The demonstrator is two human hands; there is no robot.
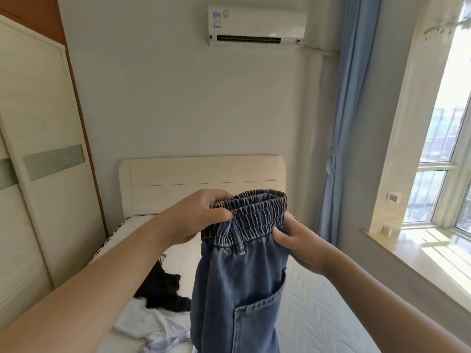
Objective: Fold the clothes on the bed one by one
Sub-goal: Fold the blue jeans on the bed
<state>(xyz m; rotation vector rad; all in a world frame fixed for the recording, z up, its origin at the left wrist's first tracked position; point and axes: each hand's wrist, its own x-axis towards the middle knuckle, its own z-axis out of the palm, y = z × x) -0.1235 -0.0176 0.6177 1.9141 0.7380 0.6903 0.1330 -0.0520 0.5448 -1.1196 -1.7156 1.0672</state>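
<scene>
Head view: holding blue jeans (239, 289) up above the bed (318, 314), legs hanging down. Left hand (193, 220) pinching the elastic waistband's left end, fingers (221, 215) curled over its rim. Right hand (298, 243) gripping the right end, thumb pressing the front. Lying near left on the mattress: black garment (163, 289), white garment (142, 324).

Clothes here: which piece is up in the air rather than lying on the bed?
The blue denim trousers: both hands grip the elastic waistband and the legs hang down. The black garment and the white garment lie crumpled on the mattress.
</scene>
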